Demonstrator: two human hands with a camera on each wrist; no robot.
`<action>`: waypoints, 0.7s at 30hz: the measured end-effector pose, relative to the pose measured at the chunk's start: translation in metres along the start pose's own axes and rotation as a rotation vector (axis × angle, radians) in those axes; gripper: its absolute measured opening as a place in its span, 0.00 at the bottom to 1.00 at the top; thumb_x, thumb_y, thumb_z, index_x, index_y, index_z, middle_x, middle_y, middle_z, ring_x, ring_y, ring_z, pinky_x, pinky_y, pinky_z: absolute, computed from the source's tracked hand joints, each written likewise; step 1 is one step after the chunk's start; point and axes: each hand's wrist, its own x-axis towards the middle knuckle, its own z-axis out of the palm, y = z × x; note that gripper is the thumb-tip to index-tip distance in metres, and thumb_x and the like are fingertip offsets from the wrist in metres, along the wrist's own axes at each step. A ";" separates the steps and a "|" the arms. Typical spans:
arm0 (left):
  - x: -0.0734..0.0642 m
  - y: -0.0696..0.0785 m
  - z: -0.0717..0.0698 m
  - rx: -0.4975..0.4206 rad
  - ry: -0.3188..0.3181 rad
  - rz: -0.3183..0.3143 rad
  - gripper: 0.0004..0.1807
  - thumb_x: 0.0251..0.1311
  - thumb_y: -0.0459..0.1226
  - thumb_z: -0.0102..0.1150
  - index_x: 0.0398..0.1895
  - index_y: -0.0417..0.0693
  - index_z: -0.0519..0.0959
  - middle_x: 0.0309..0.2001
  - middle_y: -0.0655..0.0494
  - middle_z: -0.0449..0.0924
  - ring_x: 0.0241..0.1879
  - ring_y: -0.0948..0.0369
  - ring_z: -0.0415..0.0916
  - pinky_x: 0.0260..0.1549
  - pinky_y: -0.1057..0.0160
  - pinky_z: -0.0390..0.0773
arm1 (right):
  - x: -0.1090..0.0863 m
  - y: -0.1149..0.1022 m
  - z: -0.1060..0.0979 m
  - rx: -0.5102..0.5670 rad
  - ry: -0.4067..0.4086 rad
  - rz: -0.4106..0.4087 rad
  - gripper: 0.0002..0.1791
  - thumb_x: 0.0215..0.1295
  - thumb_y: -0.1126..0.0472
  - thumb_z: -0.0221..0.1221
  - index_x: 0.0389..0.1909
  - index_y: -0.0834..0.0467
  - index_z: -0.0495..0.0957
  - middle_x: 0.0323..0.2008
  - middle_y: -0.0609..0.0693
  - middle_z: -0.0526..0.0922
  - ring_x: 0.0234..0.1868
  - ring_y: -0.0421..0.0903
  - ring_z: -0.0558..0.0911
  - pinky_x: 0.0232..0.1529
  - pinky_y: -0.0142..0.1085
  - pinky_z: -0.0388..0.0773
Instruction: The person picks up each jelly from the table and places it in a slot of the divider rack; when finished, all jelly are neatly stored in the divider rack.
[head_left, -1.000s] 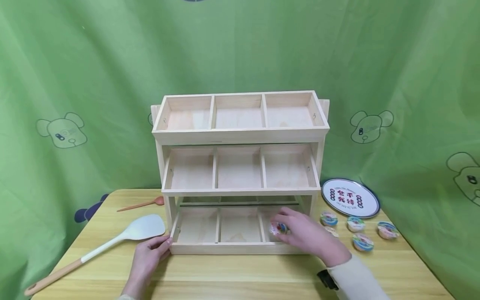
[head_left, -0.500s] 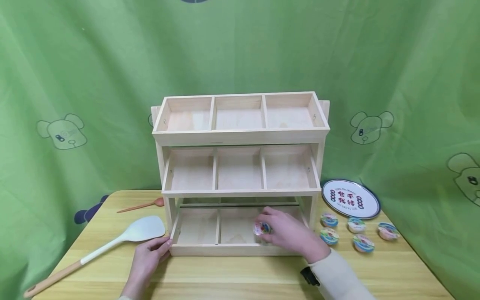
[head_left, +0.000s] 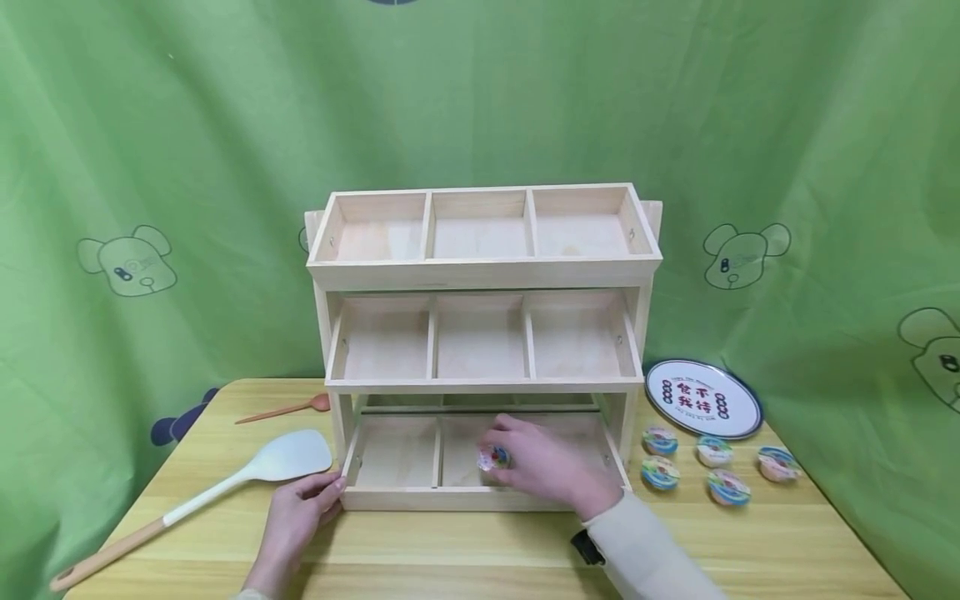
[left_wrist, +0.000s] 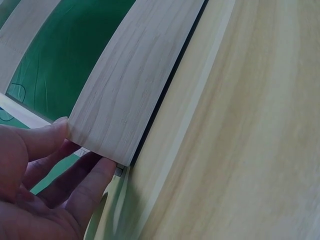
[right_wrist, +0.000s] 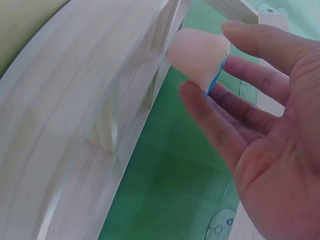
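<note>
A three-tier wooden rack [head_left: 484, 275] stands on the table, each tier a tilted tray split into three compartments. My right hand [head_left: 542, 461] pinches a small jelly cup [head_left: 491, 457] between thumb and fingers, over the middle compartment of the bottom tray [head_left: 480, 500]. Up close in the right wrist view, the cup [right_wrist: 196, 54] has a pale peach body and a blue-edged lid. At the left front corner of the bottom tray, my left hand [head_left: 295, 510] grips the wood, its thumb on the top edge and fingertips against the end in the left wrist view.
Several jelly cups [head_left: 715, 451] lie to the right of the rack, in front of a white oval plate [head_left: 703, 400] with red characters. On the left are a white spatula [head_left: 288, 457] with a wooden handle and a small red spoon [head_left: 318, 402]. A green curtain [head_left: 480, 92] hangs behind.
My right hand has moved left with the jelly cup, from the bottom tray's right compartment to its middle one. The left hand stays at the tray corner.
</note>
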 end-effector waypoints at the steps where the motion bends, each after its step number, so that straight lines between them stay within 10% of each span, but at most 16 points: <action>1: 0.000 0.000 0.000 -0.004 0.001 -0.001 0.15 0.62 0.29 0.64 0.50 0.28 0.80 0.46 0.44 0.81 0.43 0.58 0.80 0.45 0.65 0.85 | 0.002 -0.001 0.001 -0.002 -0.003 0.001 0.22 0.59 0.57 0.69 0.54 0.57 0.80 0.42 0.42 0.75 0.38 0.38 0.77 0.38 0.25 0.81; 21: 0.002 0.000 -0.001 -0.009 -0.014 0.013 0.15 0.61 0.27 0.63 0.49 0.27 0.79 0.47 0.42 0.81 0.41 0.59 0.80 0.45 0.63 0.85 | 0.039 -0.027 0.001 -0.088 -0.033 -0.142 0.21 0.65 0.60 0.64 0.59 0.53 0.78 0.45 0.45 0.76 0.39 0.37 0.77 0.42 0.23 0.79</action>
